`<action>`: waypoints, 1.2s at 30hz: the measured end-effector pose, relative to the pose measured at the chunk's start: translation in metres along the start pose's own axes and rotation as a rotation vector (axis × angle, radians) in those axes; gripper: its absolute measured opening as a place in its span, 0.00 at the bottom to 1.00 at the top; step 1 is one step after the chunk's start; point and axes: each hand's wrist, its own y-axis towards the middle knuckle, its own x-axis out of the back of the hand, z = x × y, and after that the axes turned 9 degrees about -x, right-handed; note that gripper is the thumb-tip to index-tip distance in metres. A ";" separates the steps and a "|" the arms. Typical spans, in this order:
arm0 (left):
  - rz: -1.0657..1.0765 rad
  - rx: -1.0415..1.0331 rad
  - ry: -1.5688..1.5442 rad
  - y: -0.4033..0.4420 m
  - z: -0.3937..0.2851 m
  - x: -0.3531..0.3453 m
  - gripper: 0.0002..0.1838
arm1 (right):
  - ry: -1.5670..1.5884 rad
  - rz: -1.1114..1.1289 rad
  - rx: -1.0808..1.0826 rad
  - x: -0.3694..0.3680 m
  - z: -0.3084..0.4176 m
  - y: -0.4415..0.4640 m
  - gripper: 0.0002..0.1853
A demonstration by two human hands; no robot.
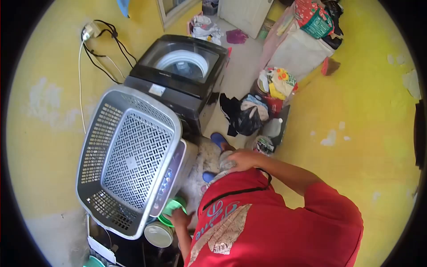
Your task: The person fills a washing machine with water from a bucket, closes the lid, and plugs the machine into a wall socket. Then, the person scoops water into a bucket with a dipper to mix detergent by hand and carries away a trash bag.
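My left hand (179, 219) is low in the view, at the rim of a green bucket (173, 205). Its thumb stands apart from the fingers, and I cannot tell whether it touches the rim. Just below the bucket is a round container with a pale lid (159, 235). My right hand (242, 160) lies open against the greyish shorts (226, 163) on my thigh. A large grey plastic laundry basket (138, 155) rests, with nothing in it, on top of a washing machine with a purple control panel (167, 180).
A black top-loading washing machine (178, 66) stands behind the basket, its lid down. Clothes and black bags (249, 113) lie on the floor to the right, beside a white jug (272, 128). A plug with cables (91, 31) hangs on the yellow wall (49, 147).
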 end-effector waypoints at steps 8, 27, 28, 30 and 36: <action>0.160 0.399 -0.488 -0.003 0.066 -0.123 0.23 | 1.043 0.389 -0.868 -0.032 -0.113 -0.040 0.44; -0.154 0.559 -0.690 0.224 -0.131 -0.139 0.25 | 0.351 0.275 -0.455 0.060 -0.428 0.024 0.17; -0.228 0.615 -0.747 0.230 -0.168 -0.122 0.26 | 0.203 0.332 -0.505 0.081 -0.425 0.029 0.16; -0.312 0.691 -0.805 0.237 -0.198 -0.113 0.27 | 0.274 0.453 -0.450 0.106 -0.436 0.035 0.19; -0.293 0.769 -0.854 0.246 -0.210 -0.128 0.31 | 0.325 0.398 -0.138 0.224 -0.398 0.047 0.25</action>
